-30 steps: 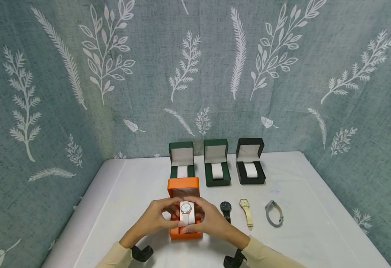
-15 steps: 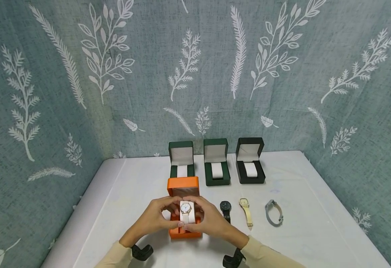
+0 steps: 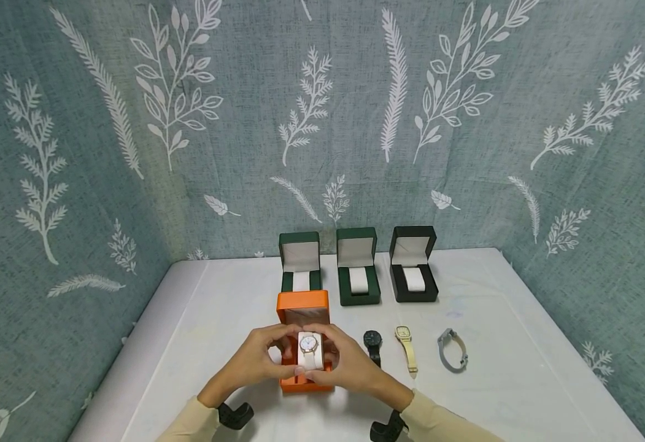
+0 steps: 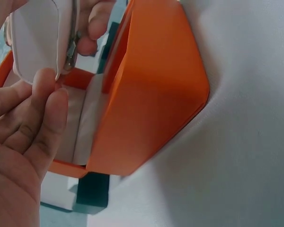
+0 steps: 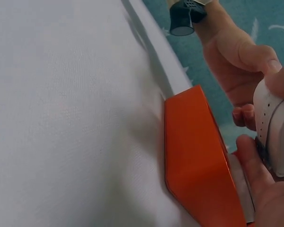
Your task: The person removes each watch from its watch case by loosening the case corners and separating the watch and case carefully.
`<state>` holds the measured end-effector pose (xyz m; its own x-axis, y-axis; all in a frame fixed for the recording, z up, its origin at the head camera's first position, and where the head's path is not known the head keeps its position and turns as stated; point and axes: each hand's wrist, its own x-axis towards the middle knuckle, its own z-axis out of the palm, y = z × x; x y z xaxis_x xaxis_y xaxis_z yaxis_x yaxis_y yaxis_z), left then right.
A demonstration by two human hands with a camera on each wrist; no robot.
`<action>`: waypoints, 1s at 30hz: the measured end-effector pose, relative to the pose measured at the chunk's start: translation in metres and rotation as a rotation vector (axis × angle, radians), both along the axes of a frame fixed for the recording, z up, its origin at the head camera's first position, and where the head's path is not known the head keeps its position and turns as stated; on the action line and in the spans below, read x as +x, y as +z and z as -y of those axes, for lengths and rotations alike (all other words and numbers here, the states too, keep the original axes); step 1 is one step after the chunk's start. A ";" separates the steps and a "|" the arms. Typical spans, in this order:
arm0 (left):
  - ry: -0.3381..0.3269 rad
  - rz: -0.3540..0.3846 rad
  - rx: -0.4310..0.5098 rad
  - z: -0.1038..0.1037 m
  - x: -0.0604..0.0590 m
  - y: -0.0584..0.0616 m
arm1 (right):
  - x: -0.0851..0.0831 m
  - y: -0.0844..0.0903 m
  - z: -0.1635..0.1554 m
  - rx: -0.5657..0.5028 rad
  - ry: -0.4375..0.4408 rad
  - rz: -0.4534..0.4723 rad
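Left hand (image 3: 256,362): fingers curled, pinching the left side of the white watch on its cushion (image 3: 309,350).
Right hand (image 3: 350,365): fingers curled, pinching the opposite side, so the cushion was kept level.
Watch position: directly above the open orange box (image 3: 300,307), lined up with its cavity.
Table (image 3: 521,368): three open boxes behind; three watches lay to the right.

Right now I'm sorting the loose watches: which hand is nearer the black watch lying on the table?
Right. The right hand, holding the white watch over the orange box, sits just beside the black watch; the left hand is beyond the box.
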<state>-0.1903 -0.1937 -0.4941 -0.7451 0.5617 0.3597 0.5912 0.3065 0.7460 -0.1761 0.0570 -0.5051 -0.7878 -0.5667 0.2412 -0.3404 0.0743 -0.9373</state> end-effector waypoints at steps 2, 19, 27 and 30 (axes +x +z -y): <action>-0.002 0.004 0.001 0.000 0.000 0.001 | 0.000 0.000 0.000 -0.011 0.009 0.023; -0.029 -0.048 -0.026 -0.001 -0.002 -0.001 | -0.001 -0.002 -0.004 -0.086 0.043 0.073; -0.045 -0.053 -0.036 -0.003 -0.002 0.002 | 0.001 0.000 -0.008 -0.104 0.074 0.073; -0.044 -0.058 -0.038 -0.005 -0.002 0.003 | -0.001 0.001 -0.009 -0.106 0.093 0.097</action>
